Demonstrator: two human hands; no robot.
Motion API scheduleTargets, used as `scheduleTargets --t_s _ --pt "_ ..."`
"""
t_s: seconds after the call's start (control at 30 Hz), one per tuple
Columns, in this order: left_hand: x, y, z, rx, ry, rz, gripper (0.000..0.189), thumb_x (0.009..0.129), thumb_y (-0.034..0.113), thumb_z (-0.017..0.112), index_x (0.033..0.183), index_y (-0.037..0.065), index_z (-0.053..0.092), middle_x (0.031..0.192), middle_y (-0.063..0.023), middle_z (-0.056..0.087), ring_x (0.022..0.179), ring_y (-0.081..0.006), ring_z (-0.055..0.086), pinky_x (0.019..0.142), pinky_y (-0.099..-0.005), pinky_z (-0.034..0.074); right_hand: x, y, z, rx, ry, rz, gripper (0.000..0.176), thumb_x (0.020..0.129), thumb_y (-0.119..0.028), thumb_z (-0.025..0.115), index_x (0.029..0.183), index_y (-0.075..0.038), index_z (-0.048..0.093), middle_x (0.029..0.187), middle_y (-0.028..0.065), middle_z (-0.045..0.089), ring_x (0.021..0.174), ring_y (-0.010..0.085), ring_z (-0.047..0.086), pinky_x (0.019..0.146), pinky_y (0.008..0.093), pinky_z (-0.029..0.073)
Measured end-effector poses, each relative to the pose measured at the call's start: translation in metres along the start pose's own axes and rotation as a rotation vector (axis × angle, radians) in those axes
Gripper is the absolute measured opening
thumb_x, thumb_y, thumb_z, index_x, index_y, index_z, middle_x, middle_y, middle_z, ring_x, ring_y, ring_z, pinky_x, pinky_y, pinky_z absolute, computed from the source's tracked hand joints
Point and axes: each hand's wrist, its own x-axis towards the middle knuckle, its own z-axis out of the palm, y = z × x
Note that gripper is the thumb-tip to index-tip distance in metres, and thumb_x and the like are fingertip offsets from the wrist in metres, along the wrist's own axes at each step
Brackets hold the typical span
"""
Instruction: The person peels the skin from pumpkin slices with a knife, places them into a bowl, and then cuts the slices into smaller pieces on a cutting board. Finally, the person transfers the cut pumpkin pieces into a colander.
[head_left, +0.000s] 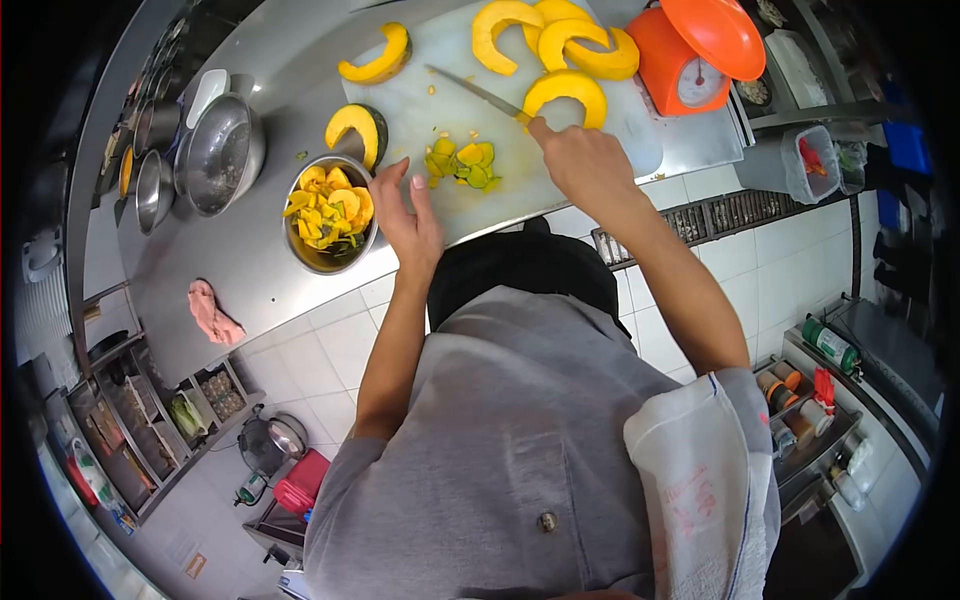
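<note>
My right hand (588,172) grips the handle of a knife (482,95), its blade pointing up and left over the white cutting board (610,140). Beside the rim of a steel bowl (300,258) is my left hand (408,222), open with the fingers apart. Cut pumpkin pieces (325,215), yellow with some green skin, fill that bowl. A small pile of green and yellow pumpkin slices (462,162) lies on the board between my hands. Several curved pumpkin wedges (565,97) rest at the board's far side, and another wedge (357,132) stands just behind the bowl.
An orange kitchen scale (690,75) stands at the right end of the steel table (265,290). More steel bowls (225,155) sit at the left, with a pink cloth (212,312) nearer the front edge. One more pumpkin wedge (380,58) lies at the back.
</note>
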Motion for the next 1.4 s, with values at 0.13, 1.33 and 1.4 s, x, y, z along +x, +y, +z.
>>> scheduleTargets --t_s 0.13,1.33,1.4 --pt "-0.003 0.0 -0.004 0.007 -0.005 -0.008 0.029 0.099 0.017 0.056 0.119 -0.004 0.058 0.114 -0.0213 0.056 0.108 -0.0357 0.054 0.098 -0.0428 0.042 -0.004 0.006 -0.001 -0.01 -0.037 -0.136 0.035 0.088 -0.009 0.051 0.123 -0.01 0.057 0.072 0.0172 0.066 0.069 0.0349 0.069 0.059 0.0465 0.053" --pt "0.043 0.016 -0.005 0.203 0.164 -0.113 0.042 0.102 0.01 0.044 0.138 -0.012 0.046 0.151 -0.029 0.037 0.14 -0.0413 0.039 0.114 -0.0382 0.032 -0.019 -0.092 0.027 1.259 -0.564 0.052 0.013 0.104 -0.017 0.045 0.101 -0.004 0.045 0.067 0.0077 0.06 0.043 0.0113 0.05 0.038 0.0284 0.043" --pt "0.042 0.007 -0.032 0.218 0.195 -0.156 0.043 0.102 0.011 0.043 0.139 -0.011 0.045 0.152 -0.0289 0.036 0.141 -0.0428 0.035 0.116 -0.0406 0.029 -0.01 -0.111 0.025 1.23 -0.571 0.011 0.013 0.104 -0.018 0.045 0.099 -0.005 0.044 0.065 0.0068 0.059 0.043 0.0123 0.05 0.038 0.029 0.042"
